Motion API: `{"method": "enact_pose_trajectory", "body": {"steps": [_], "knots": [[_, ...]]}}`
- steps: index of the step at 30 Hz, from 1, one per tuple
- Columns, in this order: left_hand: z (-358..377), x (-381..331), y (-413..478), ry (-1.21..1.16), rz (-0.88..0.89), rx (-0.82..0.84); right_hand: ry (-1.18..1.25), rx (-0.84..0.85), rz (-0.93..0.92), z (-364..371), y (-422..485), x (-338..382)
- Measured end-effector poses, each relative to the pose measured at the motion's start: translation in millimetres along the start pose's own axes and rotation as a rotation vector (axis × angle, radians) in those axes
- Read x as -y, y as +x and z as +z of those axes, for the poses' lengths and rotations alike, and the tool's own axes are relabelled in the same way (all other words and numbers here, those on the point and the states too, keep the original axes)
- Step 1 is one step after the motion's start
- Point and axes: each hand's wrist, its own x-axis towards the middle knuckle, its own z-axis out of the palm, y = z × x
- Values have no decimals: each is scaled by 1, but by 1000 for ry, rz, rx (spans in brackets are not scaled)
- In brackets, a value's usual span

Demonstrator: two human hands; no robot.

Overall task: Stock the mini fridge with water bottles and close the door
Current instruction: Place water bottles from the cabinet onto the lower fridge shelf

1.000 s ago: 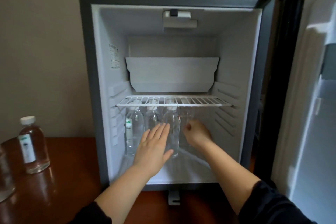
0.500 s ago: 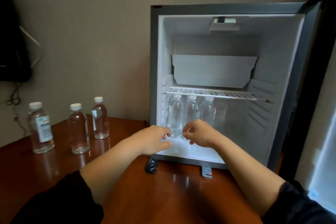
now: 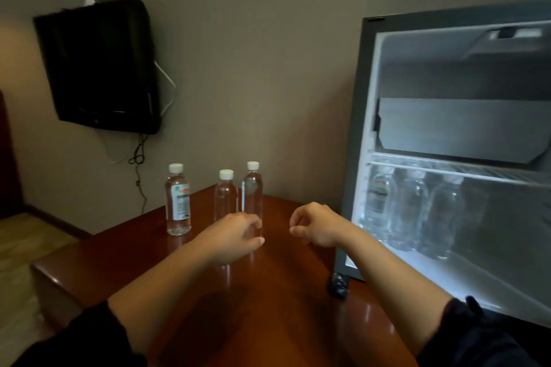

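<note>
Three water bottles (image 3: 225, 197) are stood near the table's (image 3: 283, 322) far edge; the left hand (image 3: 235, 237) and right hand (image 3: 316, 228) are held loosely curled, empty, beside the open fridge (image 3: 362, 140).

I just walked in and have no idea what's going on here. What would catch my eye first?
The lit, open fridge on the right, with bottles lined up under its wire shelf. Next, three capped bottles standing on the dark wooden table by the wall. In front, the left hand is close to those three, and the right hand hangs loosely curled and empty beside the fridge.
</note>
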Motion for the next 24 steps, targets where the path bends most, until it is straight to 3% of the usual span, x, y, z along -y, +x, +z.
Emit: {"method": "enact_pose_trajectory", "body": {"steps": [12,20,24], "knots": [[20,109,9,-479,-292,-121,62,-127,-41,61,115,55],[42,135,57,-605,-294,-153,192,-313,-118,80,174,75],[52,135,78,-725,-244,-298,258,-399,-66,92,188,70]]}}
